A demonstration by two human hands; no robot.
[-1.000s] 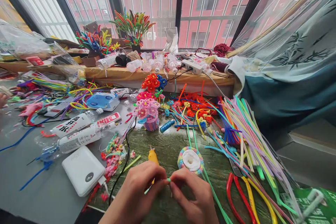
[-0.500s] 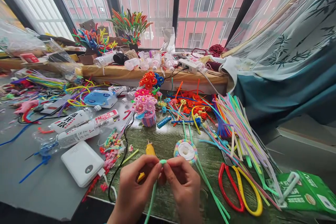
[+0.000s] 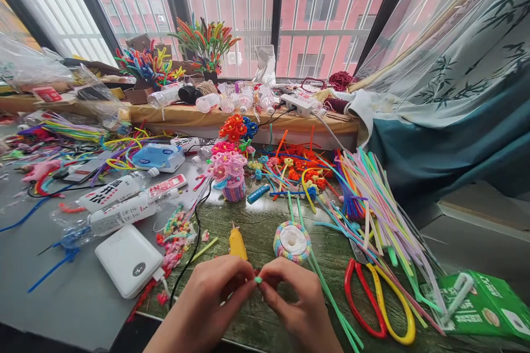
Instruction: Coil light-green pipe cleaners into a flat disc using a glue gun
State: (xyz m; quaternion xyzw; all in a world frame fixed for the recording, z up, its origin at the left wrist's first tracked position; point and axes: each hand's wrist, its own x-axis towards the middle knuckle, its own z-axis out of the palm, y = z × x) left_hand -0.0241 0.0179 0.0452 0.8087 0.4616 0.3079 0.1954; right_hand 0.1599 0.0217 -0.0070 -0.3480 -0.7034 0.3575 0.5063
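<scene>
My left hand [image 3: 219,295] and my right hand [image 3: 296,292] meet at the front edge of the table, thumbs and forefingers pinched together. Between the fingertips a small bit of a mint-green pipe cleaner [image 3: 258,280] shows; the fingers hide the rest of it. Just beyond my left hand lies a yellow glue gun [image 3: 237,242]. A round pastel ring with a white centre [image 3: 293,239] sits past my right hand, with long green pipe cleaners [image 3: 327,292] running beside it. Scissors with red and yellow handles [image 3: 379,298] lie to the right.
A pot of pipe-cleaner flowers [image 3: 232,168] stands at mid-table near a blue tube [image 3: 258,193]. Bundled pipe cleaners [image 3: 381,204] and a green packet [image 3: 480,300] lie on the right. Plastic bottles [image 3: 124,212] and a white power bank [image 3: 129,261] are on the left.
Both hands have moved down, closer to me, with the green pipe cleaner still pinched. Its tail, which hung below the left hand, is now out of sight. More of the glue gun shows.
</scene>
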